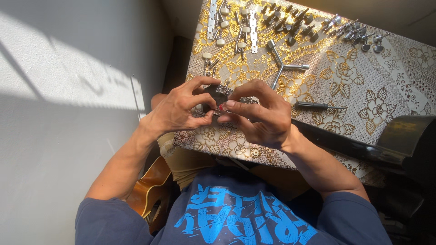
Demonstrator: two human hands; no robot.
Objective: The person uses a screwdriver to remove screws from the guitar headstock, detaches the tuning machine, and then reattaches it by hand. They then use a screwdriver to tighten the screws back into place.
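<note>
Tuning-machine part [225,97] sits pinched between both hands, left hand [181,109] and right hand [263,118].

Small metal tuning-machine part [223,90], silvery with dark patches, held level just above the bench. Pinched from both sides, mostly hidden by fingers. Tiny red spot at its near edge.

Both hands meeting over the near edge of the table [399,86], left hand [181,109] at nine o'clock of right hand [263,118], perhaps a tuner assembly [225,90] pinched between them, three-armed wrench [282,67] at one o'clock, screwdriver [313,105] at three o'clock, tuning pegs [290,20] along the far edge, guitar [152,193] at seven o'clock below the table.
</note>
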